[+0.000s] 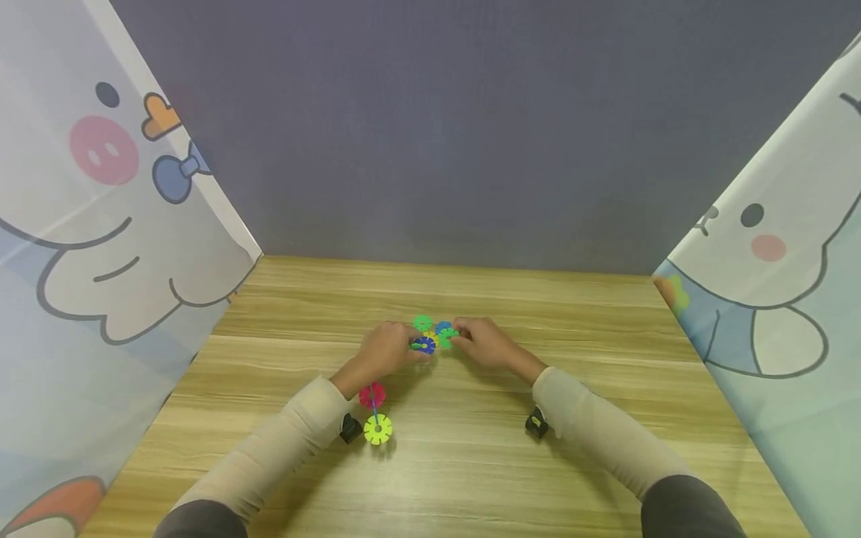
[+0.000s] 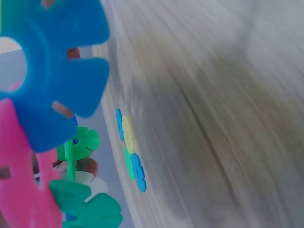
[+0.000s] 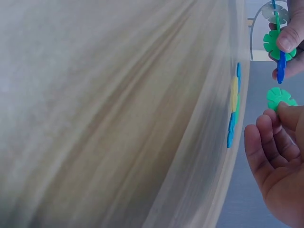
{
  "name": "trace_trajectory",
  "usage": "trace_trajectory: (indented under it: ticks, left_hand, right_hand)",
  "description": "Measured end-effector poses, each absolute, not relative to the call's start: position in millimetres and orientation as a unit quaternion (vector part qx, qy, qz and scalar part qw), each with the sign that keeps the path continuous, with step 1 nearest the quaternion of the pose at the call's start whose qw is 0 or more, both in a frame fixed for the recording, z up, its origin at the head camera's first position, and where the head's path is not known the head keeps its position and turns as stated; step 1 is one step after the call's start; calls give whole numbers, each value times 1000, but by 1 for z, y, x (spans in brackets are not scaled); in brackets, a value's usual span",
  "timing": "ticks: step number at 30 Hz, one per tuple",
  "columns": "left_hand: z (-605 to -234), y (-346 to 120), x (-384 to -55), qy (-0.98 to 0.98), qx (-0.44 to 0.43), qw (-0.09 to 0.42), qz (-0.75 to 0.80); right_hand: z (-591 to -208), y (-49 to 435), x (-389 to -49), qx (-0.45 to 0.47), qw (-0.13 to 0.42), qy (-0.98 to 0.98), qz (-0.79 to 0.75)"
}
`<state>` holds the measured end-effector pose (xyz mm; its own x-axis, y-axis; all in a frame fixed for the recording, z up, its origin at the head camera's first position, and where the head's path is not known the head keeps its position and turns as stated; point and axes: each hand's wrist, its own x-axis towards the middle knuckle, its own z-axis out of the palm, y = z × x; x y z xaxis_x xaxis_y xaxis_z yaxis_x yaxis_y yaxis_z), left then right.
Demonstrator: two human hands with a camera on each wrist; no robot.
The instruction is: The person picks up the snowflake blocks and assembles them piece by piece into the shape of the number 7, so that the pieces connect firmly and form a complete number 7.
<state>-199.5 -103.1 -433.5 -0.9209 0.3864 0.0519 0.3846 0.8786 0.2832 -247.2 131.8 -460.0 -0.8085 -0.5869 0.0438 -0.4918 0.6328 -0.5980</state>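
Closest to my lens, a big blue disc (image 2: 47,78) looms in the left wrist view, slotted against a pink disc (image 2: 19,161) as part of a chain of notched discs; on the head feed I see that pink disc and a lime disc (image 1: 383,436) showing below the left wrist, which hides the stretch nearer the fingers. The left hand (image 1: 386,349) pinches the chain's other end, where I make out a green disc (image 3: 271,43) and a dark blue disc (image 3: 281,72). Facing it, the right hand (image 1: 487,342) grips a loose green disc (image 3: 275,97) between thumb and finger, just beside the chain but apart from it. Beyond the hands, two lighter blue discs (image 2: 138,172), a yellow disc (image 2: 128,134) and a flat green disc (image 2: 128,164) lie close together on the wood-grain bench (image 1: 471,448); I cannot tell whether they touch. Behind stands a grey panel (image 1: 430,134), with cartoon-printed sheets (image 1: 155,254) on both sides
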Motion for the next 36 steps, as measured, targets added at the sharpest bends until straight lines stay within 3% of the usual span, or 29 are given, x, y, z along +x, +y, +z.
trace_trajectory:
  ticks: [36]
  left_hand:
    - [-428, -87, -200, 961, 221, 2, 165]
  right_hand:
    - [-461, 137, -234, -324, 20, 888, -325]
